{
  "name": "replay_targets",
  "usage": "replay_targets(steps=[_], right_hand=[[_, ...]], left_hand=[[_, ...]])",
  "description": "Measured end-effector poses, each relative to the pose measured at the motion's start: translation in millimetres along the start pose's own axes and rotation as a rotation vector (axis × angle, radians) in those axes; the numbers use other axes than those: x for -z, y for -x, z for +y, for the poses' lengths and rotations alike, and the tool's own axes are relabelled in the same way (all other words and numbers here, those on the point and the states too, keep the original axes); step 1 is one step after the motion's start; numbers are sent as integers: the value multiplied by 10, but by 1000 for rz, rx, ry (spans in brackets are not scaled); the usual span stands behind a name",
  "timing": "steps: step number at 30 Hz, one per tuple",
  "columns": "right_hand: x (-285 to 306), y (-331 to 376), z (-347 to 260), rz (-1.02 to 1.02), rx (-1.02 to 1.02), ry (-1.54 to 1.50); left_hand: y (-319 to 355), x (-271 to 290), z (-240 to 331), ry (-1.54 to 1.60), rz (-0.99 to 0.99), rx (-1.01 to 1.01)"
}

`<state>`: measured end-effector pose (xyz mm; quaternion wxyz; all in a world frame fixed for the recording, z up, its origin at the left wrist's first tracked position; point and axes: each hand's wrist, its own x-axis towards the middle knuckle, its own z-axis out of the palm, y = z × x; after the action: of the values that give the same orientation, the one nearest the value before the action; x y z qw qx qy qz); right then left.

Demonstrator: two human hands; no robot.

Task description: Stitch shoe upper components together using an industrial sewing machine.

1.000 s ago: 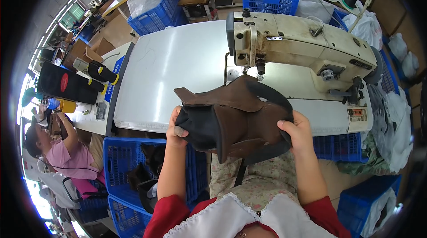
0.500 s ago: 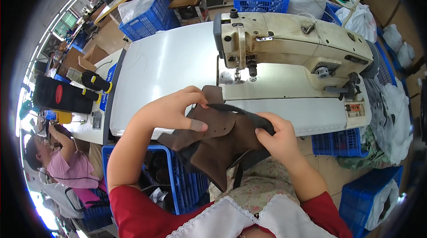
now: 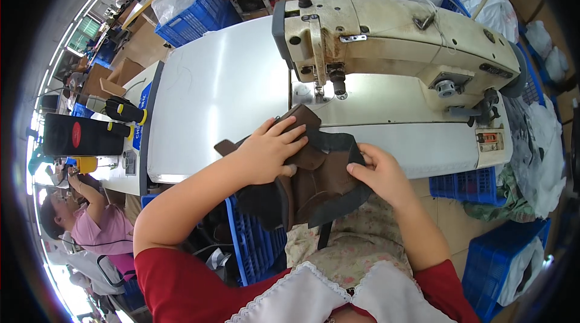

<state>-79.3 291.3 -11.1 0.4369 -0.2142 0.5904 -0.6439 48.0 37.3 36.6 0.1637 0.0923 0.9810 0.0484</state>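
A brown leather piece, shaped like a shoe upper with dark edging, hangs in folds between my hands at the table's front edge. My left hand grips its left part, fingers laid over the top and the thumb lower down. With thumb and fingers my right hand pinches the dark edge at the right. Beyond the leather stands a cream sewing machine; its needle area lies just past the leather's far tip. A black part of the piece droops below my left wrist.
The white sewing table spreads to the left and under the machine. Below it stands a blue basket by my lap, with dark items inside. A blue crate is at the lower right. A person in pink works at the left.
My left hand has moved over the top of the leather, its fingers now spread across it. The leather has been turned and opened out, its dark inner edge showing. The view has shifted slightly.
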Motion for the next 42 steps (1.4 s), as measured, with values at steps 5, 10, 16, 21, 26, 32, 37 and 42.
replay_targets(steps=[5, 10, 16, 21, 26, 32, 37, 42], right_hand=[[169, -144, -266, 217, 235, 658], [-148, -339, -635, 78, 619, 910], [-220, -614, -130, -32, 525, 1372], [-217, -723, -350, -214, 100, 1377], [-177, -966, -410, -202, 115, 1529], [131, -1078, -276, -245, 146, 1330], [200, -1227, -332, -130, 104, 1282], [180, -1223, -383, -146, 110, 1321]], left_hand=[[-157, -10, -98, -142, -13, -62], [-169, -67, 19, -294, -27, -60], [-278, 64, 115, -419, -126, 42], [-298, -2, 158, -267, -93, 202], [-399, -36, 127, -272, 22, 188], [-412, -110, 63, 22, 153, 219], [-442, -30, 22, 52, 81, 186], [-422, 30, -103, -50, 84, 22]])
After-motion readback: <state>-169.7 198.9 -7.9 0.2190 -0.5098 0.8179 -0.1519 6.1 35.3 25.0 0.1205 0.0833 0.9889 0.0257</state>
